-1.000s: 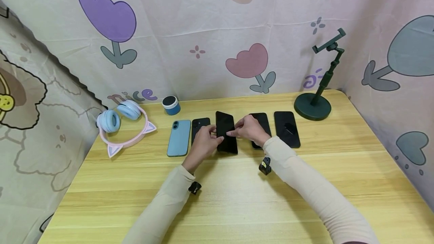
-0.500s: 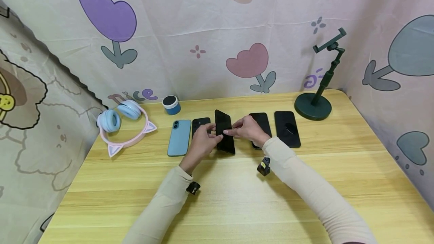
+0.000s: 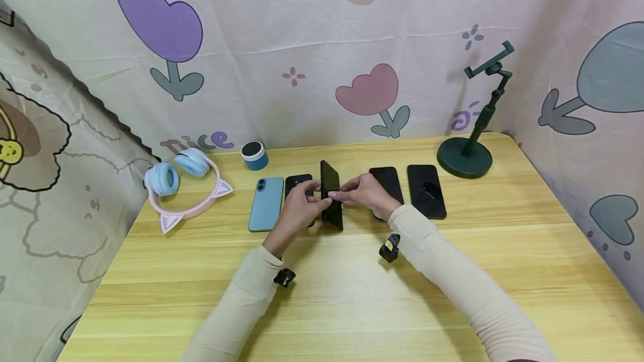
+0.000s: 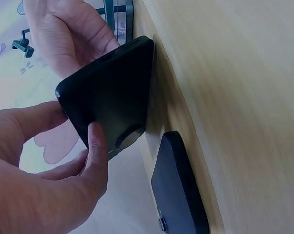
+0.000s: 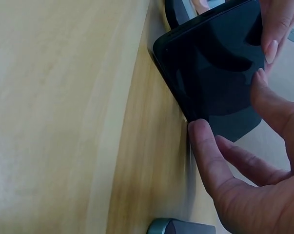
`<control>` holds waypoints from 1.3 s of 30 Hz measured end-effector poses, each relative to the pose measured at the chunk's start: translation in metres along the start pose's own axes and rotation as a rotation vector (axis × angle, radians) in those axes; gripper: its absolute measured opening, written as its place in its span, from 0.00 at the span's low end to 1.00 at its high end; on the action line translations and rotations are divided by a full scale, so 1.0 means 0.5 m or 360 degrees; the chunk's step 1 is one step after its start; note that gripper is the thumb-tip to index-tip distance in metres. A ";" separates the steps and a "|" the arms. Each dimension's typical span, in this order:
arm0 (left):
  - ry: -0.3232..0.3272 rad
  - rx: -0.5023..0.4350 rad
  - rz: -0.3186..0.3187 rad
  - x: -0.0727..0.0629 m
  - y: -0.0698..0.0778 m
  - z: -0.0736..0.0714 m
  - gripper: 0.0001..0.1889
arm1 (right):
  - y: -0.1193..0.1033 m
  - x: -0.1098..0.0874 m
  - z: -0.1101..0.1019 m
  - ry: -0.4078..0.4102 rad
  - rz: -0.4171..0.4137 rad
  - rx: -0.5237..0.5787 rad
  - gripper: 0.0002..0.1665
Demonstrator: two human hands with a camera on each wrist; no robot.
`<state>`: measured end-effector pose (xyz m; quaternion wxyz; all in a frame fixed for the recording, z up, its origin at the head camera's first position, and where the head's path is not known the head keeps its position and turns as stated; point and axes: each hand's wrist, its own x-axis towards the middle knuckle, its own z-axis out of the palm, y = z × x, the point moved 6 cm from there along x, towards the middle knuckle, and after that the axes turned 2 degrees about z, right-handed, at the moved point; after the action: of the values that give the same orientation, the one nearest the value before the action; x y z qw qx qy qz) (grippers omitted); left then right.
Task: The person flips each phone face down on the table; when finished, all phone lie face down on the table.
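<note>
A black smartphone (image 3: 330,194) is tilted up steeply, almost on its long edge, between both hands at the middle of the desk. My left hand (image 3: 301,205) pinches its upper side; in the left wrist view a finger (image 4: 95,146) lies on the dark back near a round camera bump. From the other side my right hand (image 3: 369,194) holds it, and the right wrist view shows a fingertip at the lower edge and the thumb by the glossy screen (image 5: 225,73). Left of it a black phone (image 3: 298,182) lies back up, partly behind my left hand.
A light blue phone (image 3: 266,204) lies at the left of the row. Two black phones, one partly covered by my right hand (image 3: 386,180) and another (image 3: 426,191), lie to the right. Cat-ear headphones (image 3: 201,205), a blue-white jar (image 3: 254,156) and a green phone stand (image 3: 464,158) stand behind.
The held phone has turned from screen facing the camera to nearly edge-on. Both hands have shifted slightly left with it; the other things stay put.
</note>
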<state>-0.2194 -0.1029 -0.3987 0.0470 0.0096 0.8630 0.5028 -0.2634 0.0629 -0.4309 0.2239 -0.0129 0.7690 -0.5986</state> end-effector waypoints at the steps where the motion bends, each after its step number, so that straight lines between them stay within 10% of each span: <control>1: -0.0004 -0.0011 0.0003 0.000 0.000 0.000 0.29 | 0.001 0.000 0.001 -0.0005 0.0008 0.0019 0.31; 39: -0.0298 -0.0141 0.0069 -0.001 -0.008 0.020 0.38 | 0.000 -0.005 0.021 -0.0268 0.0110 0.0487 0.33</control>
<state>-0.2176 -0.0961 -0.4072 0.1169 0.0731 0.8313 0.5384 -0.2575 0.0539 -0.4321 0.3073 -0.0024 0.6475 -0.6974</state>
